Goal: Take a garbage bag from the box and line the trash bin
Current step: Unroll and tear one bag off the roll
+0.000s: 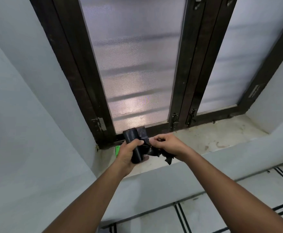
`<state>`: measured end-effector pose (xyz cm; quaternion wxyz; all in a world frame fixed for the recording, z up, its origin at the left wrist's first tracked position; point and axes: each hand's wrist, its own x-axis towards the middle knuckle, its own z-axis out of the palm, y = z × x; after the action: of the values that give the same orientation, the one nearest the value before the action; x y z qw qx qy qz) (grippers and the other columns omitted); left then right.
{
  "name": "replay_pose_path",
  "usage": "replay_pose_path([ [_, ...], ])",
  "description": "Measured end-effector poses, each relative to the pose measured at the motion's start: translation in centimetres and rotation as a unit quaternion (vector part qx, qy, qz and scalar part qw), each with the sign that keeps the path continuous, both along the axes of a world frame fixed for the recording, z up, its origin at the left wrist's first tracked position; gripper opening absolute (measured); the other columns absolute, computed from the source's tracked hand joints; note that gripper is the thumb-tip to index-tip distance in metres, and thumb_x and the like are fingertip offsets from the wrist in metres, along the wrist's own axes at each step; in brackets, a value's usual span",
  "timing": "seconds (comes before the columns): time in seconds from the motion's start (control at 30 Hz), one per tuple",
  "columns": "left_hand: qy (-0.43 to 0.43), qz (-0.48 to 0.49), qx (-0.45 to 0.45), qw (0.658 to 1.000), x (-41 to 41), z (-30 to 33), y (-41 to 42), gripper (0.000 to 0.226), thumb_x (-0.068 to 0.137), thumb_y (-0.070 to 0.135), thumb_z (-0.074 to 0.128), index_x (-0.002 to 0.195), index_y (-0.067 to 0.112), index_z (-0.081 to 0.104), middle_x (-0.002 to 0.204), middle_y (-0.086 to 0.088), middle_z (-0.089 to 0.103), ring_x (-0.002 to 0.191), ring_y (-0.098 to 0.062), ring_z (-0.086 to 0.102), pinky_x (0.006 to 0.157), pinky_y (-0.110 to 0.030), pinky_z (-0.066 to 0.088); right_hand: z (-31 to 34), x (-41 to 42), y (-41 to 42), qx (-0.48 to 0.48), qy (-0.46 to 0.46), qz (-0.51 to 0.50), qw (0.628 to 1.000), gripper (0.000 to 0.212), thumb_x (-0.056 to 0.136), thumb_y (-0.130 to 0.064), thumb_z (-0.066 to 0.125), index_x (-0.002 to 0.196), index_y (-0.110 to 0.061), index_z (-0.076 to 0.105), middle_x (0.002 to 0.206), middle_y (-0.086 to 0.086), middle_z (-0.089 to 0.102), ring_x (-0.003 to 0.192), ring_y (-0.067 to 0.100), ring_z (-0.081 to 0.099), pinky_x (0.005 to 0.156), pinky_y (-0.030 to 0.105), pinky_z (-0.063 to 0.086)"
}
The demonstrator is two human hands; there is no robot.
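Observation:
A black roll of garbage bags (133,142) stands almost upright in front of the window, with my left hand (128,155) wrapped around its lower half. My right hand (166,144) pinches the loose end of a black bag (156,153) that trails off the roll; its crumpled edge hangs down below my right wrist. A small green box (117,151) lies on the window sill, mostly hidden behind my left hand. No trash bin is in view.
A pale, stained stone window sill (209,140) runs under a dark-framed window (137,68) with frosted panes. White walls stand on both sides. A tiled floor with black lines (238,207) lies below the sill.

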<state>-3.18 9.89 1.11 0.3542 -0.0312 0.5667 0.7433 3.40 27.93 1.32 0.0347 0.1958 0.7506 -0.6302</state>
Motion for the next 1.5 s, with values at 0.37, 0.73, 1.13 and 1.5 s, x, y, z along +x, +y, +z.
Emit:
replay_pose_path([
  [0.37,-0.029,0.172,-0.018,0.984,1.3,0.7,2.5,0.020,0.090,0.005,0.066,0.101,0.019,0.059,0.100,-0.017,0.068,0.088,-0.035,0.069,0.072,-0.059,0.061,-0.9,-0.7,-3.4,-0.032,-0.047,-0.164,0.985,0.009,0.090,-0.017,0.074,0.086,-0.015,0.082,0.085,0.012,0.078,0.071,0.029,0.071,0.057,0.034,0.060],
  [0.73,-0.121,0.159,0.064,0.978,0.2,0.0,3.1,0.012,0.083,0.013,0.054,0.072,0.013,0.050,0.057,-0.003,0.045,0.043,-0.014,0.043,0.039,-0.020,0.038,0.4,-1.4,-5.1,-0.497,-0.120,-0.203,0.835,0.039,0.098,-0.001,0.029,0.087,0.002,0.067,0.071,0.011,0.067,0.048,0.011,0.052,0.035,0.015,0.042],
  [1.13,-0.003,0.172,0.019,0.985,-1.1,0.2,3.3,0.017,0.080,0.011,0.062,0.097,0.012,0.059,0.073,-0.014,0.061,0.057,-0.026,0.062,0.051,-0.034,0.050,0.1,-0.7,-4.3,-0.532,-0.020,-0.154,0.832,0.044,0.105,-0.010,0.035,0.074,-0.019,0.065,0.077,0.000,0.068,0.048,0.006,0.053,0.037,0.017,0.041],
  [1.5,0.115,0.034,-0.049,0.992,-0.1,1.7,3.6,0.019,0.062,0.011,0.060,0.081,0.007,0.057,0.057,-0.010,0.044,0.044,-0.019,0.041,0.047,-0.027,0.038,0.5,-1.3,-1.5,0.103,-0.021,0.031,0.994,0.035,0.095,-0.007,0.050,0.065,-0.022,0.060,0.061,-0.008,0.053,0.056,0.013,0.048,0.057,0.031,0.040],
])
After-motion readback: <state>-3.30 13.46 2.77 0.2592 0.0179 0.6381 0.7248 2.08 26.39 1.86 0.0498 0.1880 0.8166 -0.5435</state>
